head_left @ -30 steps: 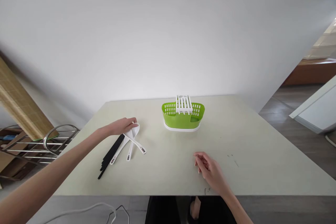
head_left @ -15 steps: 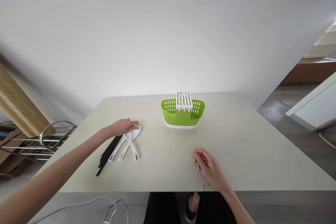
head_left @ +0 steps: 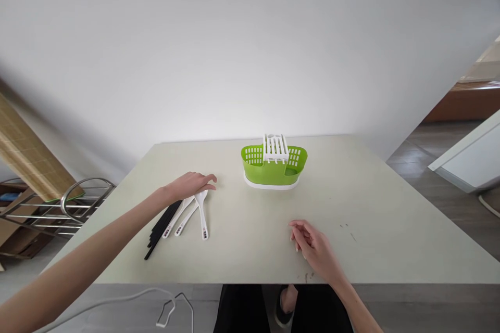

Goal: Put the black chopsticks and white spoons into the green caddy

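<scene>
My left hand [head_left: 190,184] hovers over the heads of several white spoons [head_left: 203,217], thumb and forefinger apart, with no object visible between them. It covers part of the spoon bowls; their handles point toward the table's front edge. Alongside them on the left lies a bundle of black chopsticks [head_left: 161,230]. My right hand [head_left: 313,244] rests on the table near the front edge, fingers loosely curled in and nothing seen in them. Between and beyond the hands stands a green utensil basket [head_left: 269,173] with a white slotted rack [head_left: 276,148] across its middle and a white base [head_left: 271,186].
The pale table [head_left: 242,239] meets a white wall [head_left: 250,52] at its back. Left of it are a metal rack [head_left: 84,208] and a leaning yellowish board [head_left: 35,156]. A white cable [head_left: 117,302] runs along the floor below.
My left hand has shifted slightly right, and its thumb and forefinger have come off the spoon. The rightmost spoon now lies straighter and apart from its neighbours. My right hand stays in place.
</scene>
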Action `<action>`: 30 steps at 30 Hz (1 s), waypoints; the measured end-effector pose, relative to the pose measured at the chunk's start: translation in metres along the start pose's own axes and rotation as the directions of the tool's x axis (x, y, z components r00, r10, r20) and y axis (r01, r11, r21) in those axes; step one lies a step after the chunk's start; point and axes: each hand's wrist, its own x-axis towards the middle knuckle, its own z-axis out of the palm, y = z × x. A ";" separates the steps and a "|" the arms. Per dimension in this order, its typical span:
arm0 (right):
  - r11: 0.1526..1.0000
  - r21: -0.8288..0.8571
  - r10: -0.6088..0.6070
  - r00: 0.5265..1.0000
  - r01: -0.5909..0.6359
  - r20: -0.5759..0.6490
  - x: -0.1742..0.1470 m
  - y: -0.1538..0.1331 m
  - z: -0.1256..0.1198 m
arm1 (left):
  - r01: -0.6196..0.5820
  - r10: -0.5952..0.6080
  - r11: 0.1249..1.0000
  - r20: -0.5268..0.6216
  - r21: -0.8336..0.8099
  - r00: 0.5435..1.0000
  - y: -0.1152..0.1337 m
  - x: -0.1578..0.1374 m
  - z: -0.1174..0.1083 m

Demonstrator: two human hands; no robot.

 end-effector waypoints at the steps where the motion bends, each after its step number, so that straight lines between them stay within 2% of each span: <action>1: 1.000 -0.001 0.002 1.000 -0.002 0.004 0.000 0.000 0.000 | -0.044 0.044 0.998 -0.008 0.033 0.999 0.004 0.004 0.003; 7: 1.000 0.016 0.003 1.000 -0.003 0.023 0.000 0.002 0.000 | -0.278 0.291 0.928 -0.015 0.249 0.957 0.017 0.034 0.031; 13: 0.999 0.031 0.006 1.000 -0.006 0.016 0.001 0.001 0.001 | -0.375 0.386 0.864 0.036 0.337 0.922 0.017 0.050 0.046; 16: 1.000 0.021 0.012 1.000 -0.013 0.024 0.000 0.002 0.000 | -0.374 0.405 0.849 -0.007 0.373 0.914 0.018 0.047 0.046; 19: 1.000 0.013 0.011 1.000 -0.011 0.028 0.000 0.003 -0.001 | -0.329 0.397 0.858 -0.103 0.395 0.912 0.024 0.039 0.048; 24: 1.000 0.018 0.015 1.000 -0.016 0.021 0.000 0.005 0.000 | -0.171 0.256 0.945 -0.304 0.279 0.918 0.039 0.017 0.066; 26: 1.000 0.013 0.016 1.000 -0.016 0.021 0.000 0.004 0.000 | -0.159 0.233 0.955 -0.307 0.249 0.923 0.039 0.007 0.076; 30: 1.000 -0.010 0.022 0.999 -0.022 0.030 -0.001 0.002 0.000 | -0.204 0.266 0.947 -0.250 0.248 0.931 0.027 -0.007 0.085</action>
